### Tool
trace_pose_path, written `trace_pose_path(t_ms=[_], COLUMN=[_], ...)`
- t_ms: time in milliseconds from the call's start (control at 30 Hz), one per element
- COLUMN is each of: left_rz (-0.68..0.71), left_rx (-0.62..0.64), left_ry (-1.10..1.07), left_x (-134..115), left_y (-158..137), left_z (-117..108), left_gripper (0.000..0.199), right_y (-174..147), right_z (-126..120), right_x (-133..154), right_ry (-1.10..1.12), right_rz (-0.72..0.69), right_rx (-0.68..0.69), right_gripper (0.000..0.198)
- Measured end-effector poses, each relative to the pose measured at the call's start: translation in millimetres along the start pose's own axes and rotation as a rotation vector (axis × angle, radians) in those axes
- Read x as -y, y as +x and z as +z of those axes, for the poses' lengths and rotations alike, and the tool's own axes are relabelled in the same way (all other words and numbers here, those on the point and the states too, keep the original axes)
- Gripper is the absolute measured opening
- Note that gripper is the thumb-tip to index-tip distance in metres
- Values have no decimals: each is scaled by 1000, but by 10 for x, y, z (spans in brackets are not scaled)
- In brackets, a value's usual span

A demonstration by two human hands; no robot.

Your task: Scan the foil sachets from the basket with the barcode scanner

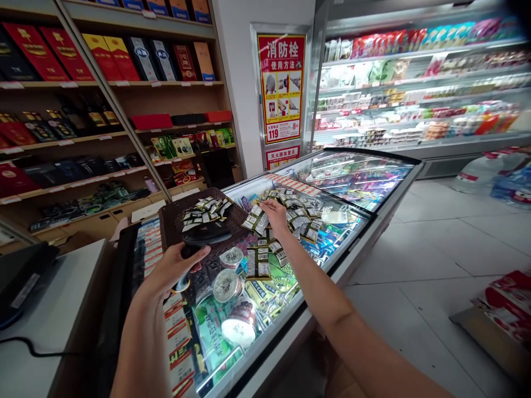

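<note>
My left hand (172, 268) is wrapped round the handle of a black barcode scanner (209, 232), its head over a brown woven basket (176, 213). In the basket lies a heap of small snack packets (205, 211). My right hand (274, 214) pinches the upper corner of a small green-and-white packet (256, 220), whose printed back faces up. Around and under that hand, more packets (296, 215) are piled on the glass top of a chest freezer (286, 318). Nearer to me, one packet (258, 262) lies flat with its barcode up.
Under the glass are ice cream cups (227, 284) and wrapped ices. A white counter (74, 309) with a black device (25, 276) stands left. Boxed goods fill shelves (120, 83) behind. Large water bottles (477, 171) and a red-and-white package (506, 309) sit on the right floor.
</note>
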State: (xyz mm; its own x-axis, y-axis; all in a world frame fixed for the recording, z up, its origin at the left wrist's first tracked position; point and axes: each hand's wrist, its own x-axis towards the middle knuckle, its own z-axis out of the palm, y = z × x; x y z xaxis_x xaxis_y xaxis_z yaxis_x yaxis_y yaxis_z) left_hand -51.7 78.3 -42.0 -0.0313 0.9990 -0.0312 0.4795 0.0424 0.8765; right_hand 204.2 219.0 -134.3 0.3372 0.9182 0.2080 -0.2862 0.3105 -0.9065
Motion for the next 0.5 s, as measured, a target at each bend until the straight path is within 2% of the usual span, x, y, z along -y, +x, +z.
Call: trace_pose_path(t_ms=[100,233,500], left_rz=[-17,-64,-44], left_rx=[-19,16,7], left_ry=[9,59,61], left_x=[-7,-2,-25], left_y=[-10,18,-6], left_z=[-9,-18,1], left_gripper=[54,54,53], right_y=[-27,-53,-10], right_z=[15,47,5], right_x=[5,-9,-26], right_ry=[-26,-12,-59], right_rz=[2,2,2], right_rx=[16,18,29], right_gripper=[27,26,24])
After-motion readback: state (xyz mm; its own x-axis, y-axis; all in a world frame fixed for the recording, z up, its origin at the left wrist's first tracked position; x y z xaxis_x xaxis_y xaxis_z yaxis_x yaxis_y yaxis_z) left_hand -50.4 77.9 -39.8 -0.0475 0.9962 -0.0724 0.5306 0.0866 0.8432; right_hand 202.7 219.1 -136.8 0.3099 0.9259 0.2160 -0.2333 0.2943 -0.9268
